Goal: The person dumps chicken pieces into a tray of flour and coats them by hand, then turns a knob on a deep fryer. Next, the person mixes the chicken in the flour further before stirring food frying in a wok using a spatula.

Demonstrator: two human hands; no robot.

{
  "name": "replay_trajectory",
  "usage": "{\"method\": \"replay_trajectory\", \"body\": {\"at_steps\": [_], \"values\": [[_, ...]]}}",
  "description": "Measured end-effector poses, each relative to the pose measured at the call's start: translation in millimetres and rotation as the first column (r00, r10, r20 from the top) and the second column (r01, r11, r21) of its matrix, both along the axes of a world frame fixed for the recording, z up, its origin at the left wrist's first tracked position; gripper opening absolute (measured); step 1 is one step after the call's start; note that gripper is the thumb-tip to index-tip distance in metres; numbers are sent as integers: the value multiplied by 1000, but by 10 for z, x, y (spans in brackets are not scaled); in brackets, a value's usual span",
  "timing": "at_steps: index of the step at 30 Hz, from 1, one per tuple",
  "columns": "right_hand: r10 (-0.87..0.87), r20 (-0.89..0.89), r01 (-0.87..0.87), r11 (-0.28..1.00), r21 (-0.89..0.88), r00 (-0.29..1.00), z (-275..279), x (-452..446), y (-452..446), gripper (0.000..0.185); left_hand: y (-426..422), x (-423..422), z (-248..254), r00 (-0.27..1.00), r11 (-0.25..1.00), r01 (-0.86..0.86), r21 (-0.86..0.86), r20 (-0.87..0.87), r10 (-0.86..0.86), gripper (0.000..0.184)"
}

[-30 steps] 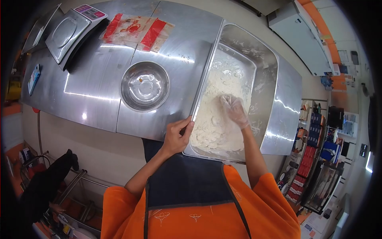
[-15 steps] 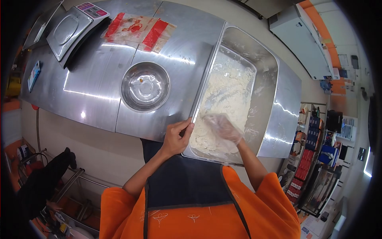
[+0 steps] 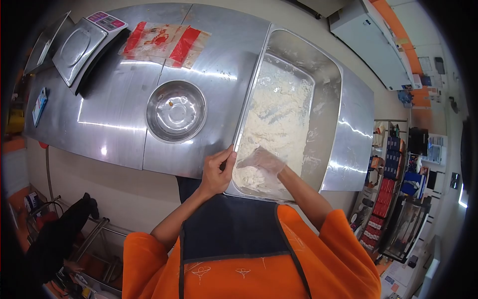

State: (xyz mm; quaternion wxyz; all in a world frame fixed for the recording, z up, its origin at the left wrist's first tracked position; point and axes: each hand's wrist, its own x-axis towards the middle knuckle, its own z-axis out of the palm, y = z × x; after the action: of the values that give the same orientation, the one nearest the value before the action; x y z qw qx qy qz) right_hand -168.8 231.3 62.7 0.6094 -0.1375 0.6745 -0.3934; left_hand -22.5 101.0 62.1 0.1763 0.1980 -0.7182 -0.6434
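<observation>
A deep metal tray [image 3: 326,119] holds pale, floury dough mixture [image 3: 279,117] spread over its bottom. My left hand [image 3: 218,171] is bare and pinches the tray's left rim near the front corner. Inside the tray, my right hand [image 3: 264,161], in a clear plastic glove, is in the mixture near the front left wall. Its fingers point left and are partly blurred and sunk in the mixture, so their closure is unclear. An empty-looking steel bowl [image 3: 177,111] with a small orange-brown bit inside stands left of the tray.
On the steel table [image 3: 114,107] lie a red and clear plastic bag [image 3: 167,42], a scale [image 3: 82,47] and a blue packet [image 3: 40,106]. A person's dark-clothed leg [image 3: 59,231] shows at lower left. Shelves [image 3: 386,184] with boxes stand at right.
My right hand has moved toward the front left of the tray, through the mixture. My left hand stays on the rim. The whole view has shifted slightly.
</observation>
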Motion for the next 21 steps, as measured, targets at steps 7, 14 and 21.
{"method": "replay_trajectory", "body": {"at_steps": [7,14,21], "values": [[73,-479,0,989,150,875,-249,-290,285,66,8,37,-14,1000,1000,-6,-19,-28,6,26],[-211,-274,163,968,-189,938,649,-358,582,56,-7,31,-28,1000,1000,12,-15,-17,-12,25],[642,-633,-466,760,452,433,111,-532,866,55,5,25,-19,999,1000,-8,-6,-34,8,25]]}}
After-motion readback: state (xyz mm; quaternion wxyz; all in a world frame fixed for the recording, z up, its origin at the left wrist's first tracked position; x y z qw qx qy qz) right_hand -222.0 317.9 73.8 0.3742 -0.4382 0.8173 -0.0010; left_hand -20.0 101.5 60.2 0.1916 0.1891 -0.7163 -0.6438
